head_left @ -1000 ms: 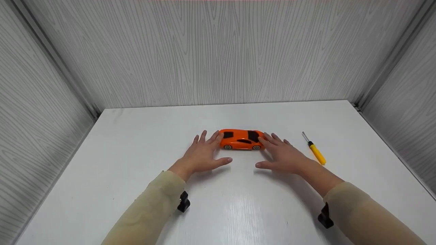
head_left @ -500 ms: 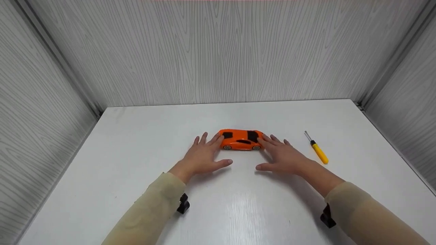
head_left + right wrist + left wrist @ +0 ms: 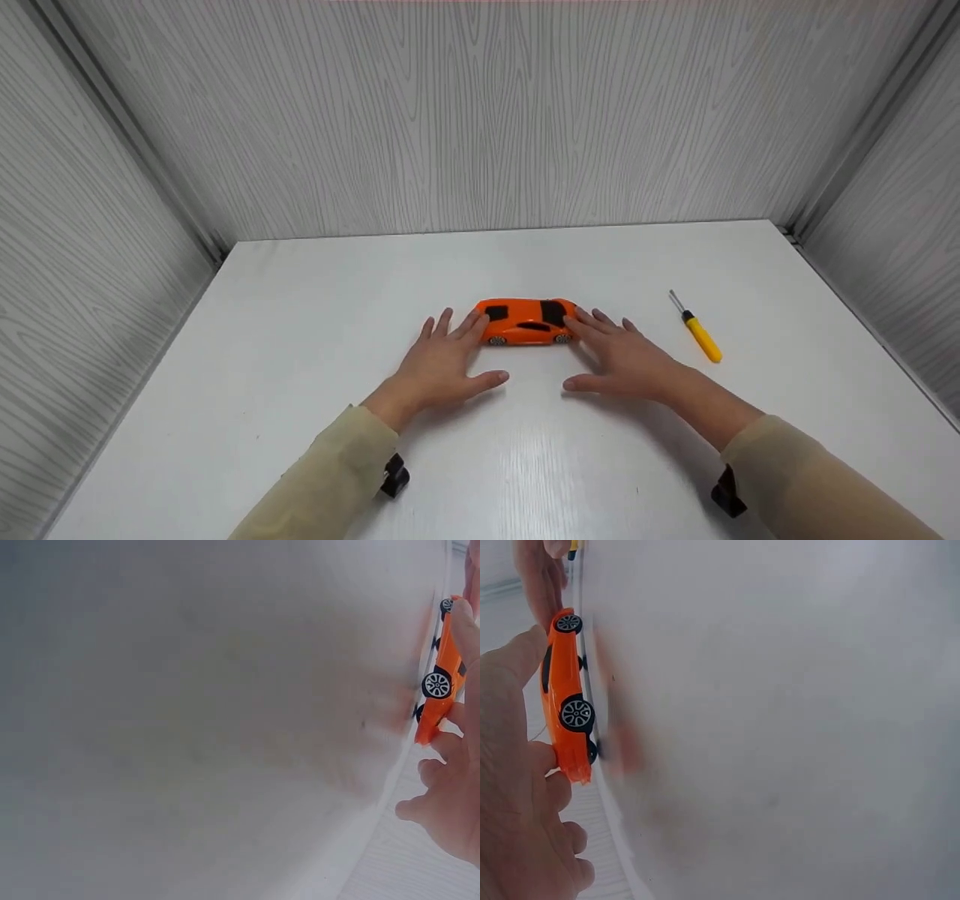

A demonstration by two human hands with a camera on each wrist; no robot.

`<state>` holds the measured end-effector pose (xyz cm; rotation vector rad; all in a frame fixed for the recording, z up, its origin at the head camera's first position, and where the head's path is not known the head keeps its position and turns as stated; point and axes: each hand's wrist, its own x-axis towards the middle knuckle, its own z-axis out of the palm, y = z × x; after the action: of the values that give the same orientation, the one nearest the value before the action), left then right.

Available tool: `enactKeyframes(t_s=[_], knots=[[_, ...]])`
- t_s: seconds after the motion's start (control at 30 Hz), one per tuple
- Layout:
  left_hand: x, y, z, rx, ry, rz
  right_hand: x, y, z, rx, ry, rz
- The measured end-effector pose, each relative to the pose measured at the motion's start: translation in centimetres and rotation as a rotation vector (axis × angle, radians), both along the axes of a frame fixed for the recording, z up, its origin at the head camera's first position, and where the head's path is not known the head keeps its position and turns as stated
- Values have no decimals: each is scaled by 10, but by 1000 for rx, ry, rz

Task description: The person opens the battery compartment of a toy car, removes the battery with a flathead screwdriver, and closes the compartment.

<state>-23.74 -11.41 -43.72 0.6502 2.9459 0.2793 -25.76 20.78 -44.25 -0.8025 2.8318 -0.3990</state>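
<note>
An orange toy car (image 3: 521, 322) with black windows stands on its wheels, side-on, in the middle of the white table. My left hand (image 3: 442, 367) is spread flat at its left end, fingertips at the body and thumb stretched out toward the middle. At the other end my right hand (image 3: 626, 360) mirrors it, straight fingers touching the car by the dark windshield. Both wrist views show the car's near wheels (image 3: 576, 713) and fingertips at its ends. The right wrist view has the orange body (image 3: 448, 660) at its right edge, partly covered by the thumb.
A screwdriver (image 3: 701, 335) with a yellow handle lies to the right of the right hand, its tip pointing away. Wood-grain panels (image 3: 480, 112) enclose the white table (image 3: 337, 285) at the back and both sides.
Both hands and the toy car between them have come slightly nearer to the person. The screwdriver has stayed in place.
</note>
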Motion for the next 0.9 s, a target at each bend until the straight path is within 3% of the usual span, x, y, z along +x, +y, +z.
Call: enactKeyframes(t_s=[0.53,0.9], knots=[[31,1,-1,-16,9,-17,27,5,0,-7,4,31],[48,-2,1,27,-21,-50,44,9,1,-40,-3,51]])
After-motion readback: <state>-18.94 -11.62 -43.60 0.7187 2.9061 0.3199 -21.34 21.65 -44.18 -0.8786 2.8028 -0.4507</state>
